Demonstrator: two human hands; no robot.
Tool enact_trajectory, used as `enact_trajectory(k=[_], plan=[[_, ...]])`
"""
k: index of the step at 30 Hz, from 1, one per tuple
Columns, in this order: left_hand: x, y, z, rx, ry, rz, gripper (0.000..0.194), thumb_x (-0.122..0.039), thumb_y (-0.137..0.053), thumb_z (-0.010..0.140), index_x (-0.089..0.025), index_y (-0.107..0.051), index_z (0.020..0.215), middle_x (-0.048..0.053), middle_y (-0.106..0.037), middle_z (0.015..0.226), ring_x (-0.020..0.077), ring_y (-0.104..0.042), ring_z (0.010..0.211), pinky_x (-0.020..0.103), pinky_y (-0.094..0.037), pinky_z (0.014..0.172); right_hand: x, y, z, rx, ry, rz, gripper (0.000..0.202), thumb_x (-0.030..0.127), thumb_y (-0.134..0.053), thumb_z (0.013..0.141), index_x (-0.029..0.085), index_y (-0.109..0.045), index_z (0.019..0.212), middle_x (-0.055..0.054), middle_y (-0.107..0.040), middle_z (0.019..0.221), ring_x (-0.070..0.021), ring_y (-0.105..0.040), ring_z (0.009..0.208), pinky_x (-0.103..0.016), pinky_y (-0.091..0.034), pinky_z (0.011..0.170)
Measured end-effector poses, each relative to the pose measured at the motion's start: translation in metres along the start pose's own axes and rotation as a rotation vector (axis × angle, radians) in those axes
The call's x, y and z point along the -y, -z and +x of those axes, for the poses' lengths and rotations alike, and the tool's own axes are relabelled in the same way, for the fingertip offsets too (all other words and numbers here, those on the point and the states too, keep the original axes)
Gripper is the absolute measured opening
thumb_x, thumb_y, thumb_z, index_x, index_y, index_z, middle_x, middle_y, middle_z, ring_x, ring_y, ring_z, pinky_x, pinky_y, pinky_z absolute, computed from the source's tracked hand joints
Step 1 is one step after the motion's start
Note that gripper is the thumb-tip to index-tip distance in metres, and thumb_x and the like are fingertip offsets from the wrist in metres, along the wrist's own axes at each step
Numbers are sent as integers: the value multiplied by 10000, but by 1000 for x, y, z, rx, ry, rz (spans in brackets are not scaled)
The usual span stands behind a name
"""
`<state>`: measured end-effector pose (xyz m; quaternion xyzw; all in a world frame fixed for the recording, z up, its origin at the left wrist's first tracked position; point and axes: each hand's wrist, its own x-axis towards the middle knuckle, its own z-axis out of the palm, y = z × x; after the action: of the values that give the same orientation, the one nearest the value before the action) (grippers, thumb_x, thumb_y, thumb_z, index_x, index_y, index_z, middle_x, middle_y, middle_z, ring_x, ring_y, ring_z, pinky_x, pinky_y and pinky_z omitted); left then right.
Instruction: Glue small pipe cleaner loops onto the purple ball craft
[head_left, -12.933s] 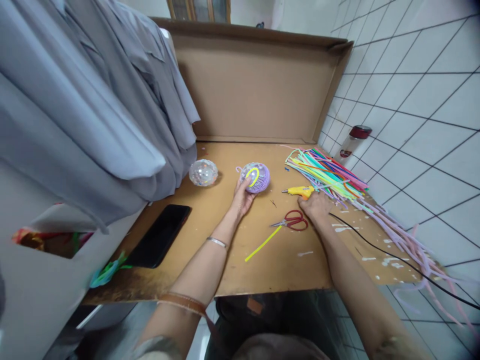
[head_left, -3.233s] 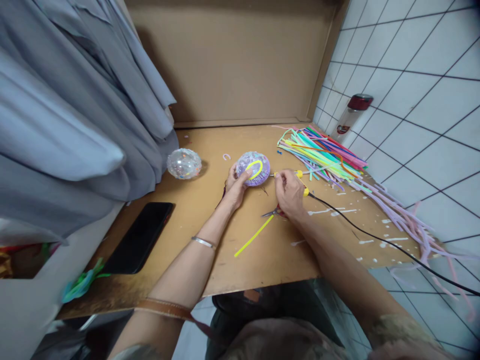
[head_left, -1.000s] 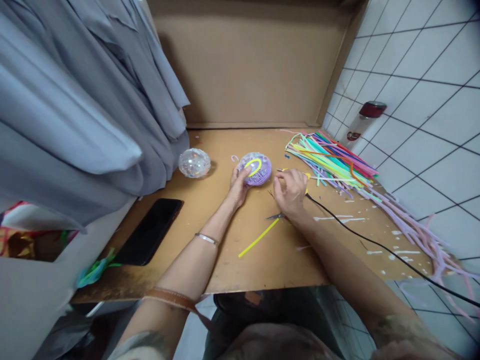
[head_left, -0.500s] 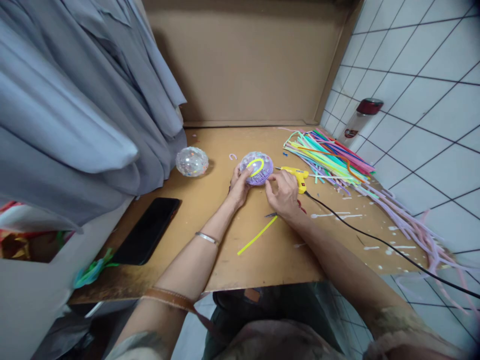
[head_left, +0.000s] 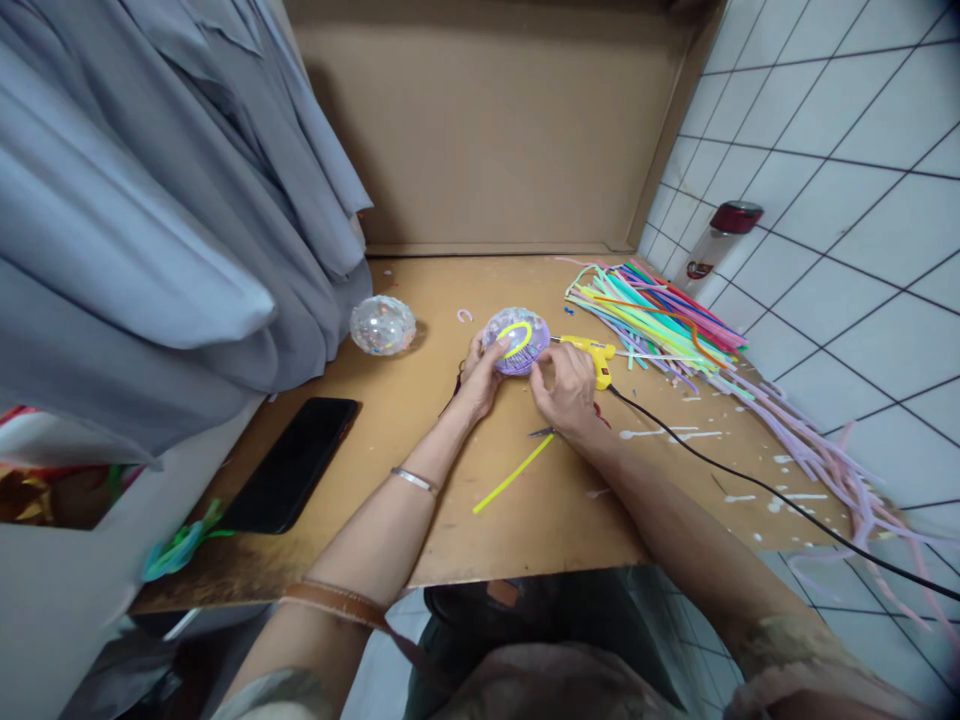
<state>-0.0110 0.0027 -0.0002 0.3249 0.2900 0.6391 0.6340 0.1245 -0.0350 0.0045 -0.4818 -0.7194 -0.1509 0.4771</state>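
My left hand (head_left: 480,382) is wrapped round the left side of a round purple-and-clear ball (head_left: 534,358), its thumb resting on top. A bright yellow loop (head_left: 528,340) lies on the ball's upper face. At the ball's lower right edge is my right hand (head_left: 568,388), thumb and fingertips drawn together; anything between them is too small to make out. Just beyond the right hand lies a yellow glue gun (head_left: 598,362). Partly hidden under that hand are scissors (head_left: 541,432) with red handles, and a yellow pipe cleaner (head_left: 511,475) points toward them.
A second clear ball (head_left: 383,326) sits at left, behind a black phone (head_left: 295,465). Colourful pipe cleaners (head_left: 660,310) are heaped at right. The gun's black cord (head_left: 720,460) crosses the right side. A grey curtain (head_left: 187,220) hangs left; a red-lidded jar (head_left: 716,245) stands by the tiles.
The ball has shifted very slightly to the right in my left hand. My right hand stays at its edge, almost unmoved.
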Motion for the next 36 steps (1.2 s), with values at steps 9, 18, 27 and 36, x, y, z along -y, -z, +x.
enact_trajectory(k=[9,18,27,36], plan=[[-1,2,1,-10,-4,-9,588,-394,-864,613,-231,-635,1129,52,-701,1151,243,-661,1092,380,-554,940,0,-1,-2,64,-51,17,130,208,-475,898,217,-593,845,-73,-639,832,-234,-582,852,-370,-412,816],[-6,0,0,-29,-43,-29,612,-417,-867,607,-243,-614,1137,56,-664,1236,246,-630,1150,394,-543,963,6,5,6,354,-381,-94,204,358,-612,832,198,-737,856,-62,-677,812,-246,-603,864,-411,-361,875],[-4,-6,-5,-12,-88,-30,592,-433,-857,624,-265,-618,1139,33,-681,1251,237,-610,1213,370,-510,1007,3,-2,4,484,-643,292,221,369,-590,815,213,-748,824,-7,-700,731,-166,-612,681,-302,-439,701],[-17,5,7,-109,-101,-37,578,-432,-853,623,-269,-634,1132,46,-683,1255,250,-628,1177,345,-562,906,-4,2,8,585,-653,272,146,265,-613,747,214,-746,779,-8,-724,710,-175,-631,682,-263,-440,616]])
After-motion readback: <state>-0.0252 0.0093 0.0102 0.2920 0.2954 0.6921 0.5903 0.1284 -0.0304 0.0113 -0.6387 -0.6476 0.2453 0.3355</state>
